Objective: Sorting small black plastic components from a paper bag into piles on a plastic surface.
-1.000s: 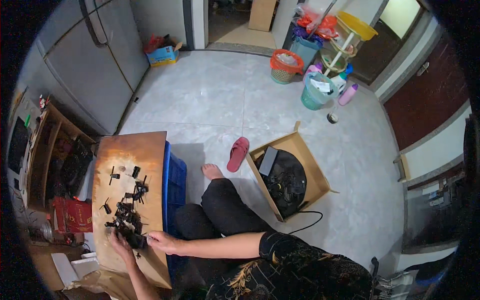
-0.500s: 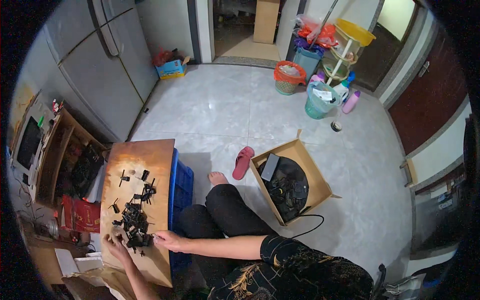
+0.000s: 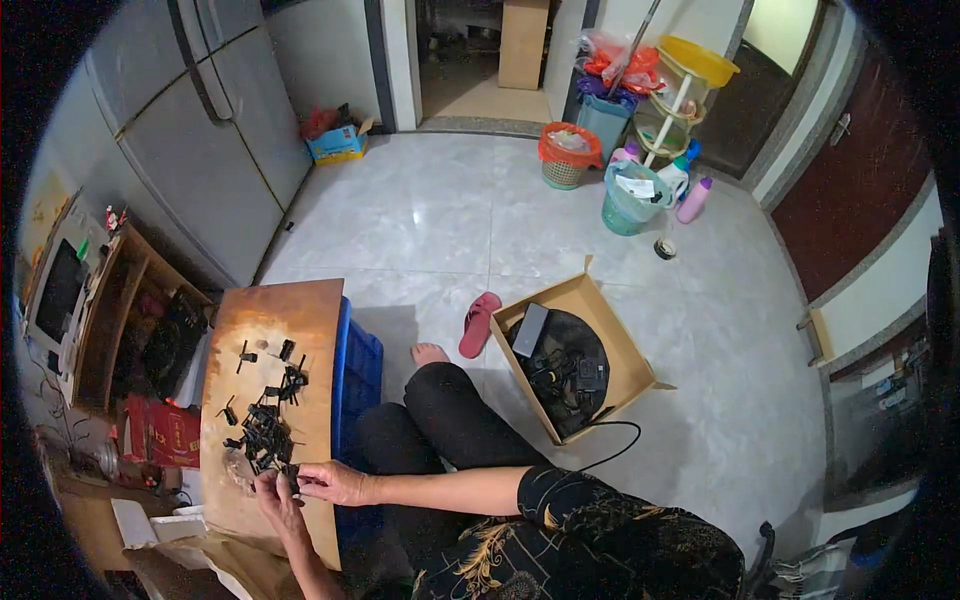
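Observation:
At the near end of a wooden board [image 3: 305,330], my two hands meet beside a pile of small black plastic parts [image 3: 266,432]. My left hand [image 3: 282,508] is closed with its fingertips on a small black part [image 3: 292,475]. Close against it, my right hand [image 3: 338,484] comes in from the right, thumb and fingers pinched together. Whatever the right fingers grip is too small to make out. A crumpled piece of clear plastic [image 3: 238,468] lies left of the pile. Several loose black parts with thin rods, one of them [image 3: 246,356] far left, are scattered beyond the pile.
The board rests on a blue plastic crate [image 3: 358,365]. On the floor to the right, an open cardboard box [image 3: 632,378] holds black gear and a cable. A red slipper [image 3: 480,325] lies near my bare foot. A low shelf [image 3: 105,325] stands left of the board.
My left hand has moved right, away from the clear plastic, and closed on a small black part beside my right hand. The right hand has shifted slightly left.

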`<state>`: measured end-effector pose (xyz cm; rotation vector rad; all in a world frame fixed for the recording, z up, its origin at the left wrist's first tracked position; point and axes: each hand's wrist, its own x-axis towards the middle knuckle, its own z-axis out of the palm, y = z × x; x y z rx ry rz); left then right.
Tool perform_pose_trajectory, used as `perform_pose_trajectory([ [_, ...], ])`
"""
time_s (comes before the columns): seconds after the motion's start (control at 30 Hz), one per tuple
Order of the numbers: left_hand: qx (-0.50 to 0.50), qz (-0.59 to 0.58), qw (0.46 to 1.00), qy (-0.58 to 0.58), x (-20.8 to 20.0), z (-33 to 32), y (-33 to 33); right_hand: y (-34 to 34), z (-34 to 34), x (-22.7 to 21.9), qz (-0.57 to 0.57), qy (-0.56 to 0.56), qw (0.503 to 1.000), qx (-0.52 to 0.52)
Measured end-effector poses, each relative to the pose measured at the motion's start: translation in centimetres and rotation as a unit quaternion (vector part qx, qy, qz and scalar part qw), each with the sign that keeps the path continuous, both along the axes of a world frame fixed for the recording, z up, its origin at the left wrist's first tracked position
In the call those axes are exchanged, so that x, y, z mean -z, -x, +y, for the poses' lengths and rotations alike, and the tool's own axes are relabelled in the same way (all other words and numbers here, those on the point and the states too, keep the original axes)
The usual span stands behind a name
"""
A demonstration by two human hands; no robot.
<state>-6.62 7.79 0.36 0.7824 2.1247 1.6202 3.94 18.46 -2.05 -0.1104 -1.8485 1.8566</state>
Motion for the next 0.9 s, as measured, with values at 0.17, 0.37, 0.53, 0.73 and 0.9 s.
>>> perform_pose_trajectory([
  [0.17, 0.020, 0.003, 0.998, -0.051, 2.0, 0.0, 0.8, -0.9, 0.5, -0.9, -0.021, -0.036, 0.999, -0.028],
  [0.37, -0.024, -0.059, 0.998, 0.006, 2.1, -1.9, -1.8, -0.8, -1.3, -1.2, -0.041, 0.053, 0.996, -0.060],
  [0.53, -0.003, -0.179, 0.984, 0.021, -1.1, -1.7, -4.6, -0.7, -0.8, -0.3, -0.081, 0.125, 0.988, -0.032],
  [0.73, 0.038, -0.205, 0.977, 0.046, -1.7, -2.8, -5.1, -0.9, -0.1, -0.7, -0.060, 0.146, 0.980, -0.118],
  [0.9, -0.006, -0.220, 0.975, 0.013, -1.2, -4.0, -6.2, -0.4, -1.4, -0.5, -0.099, 0.138, 0.972, -0.162],
])
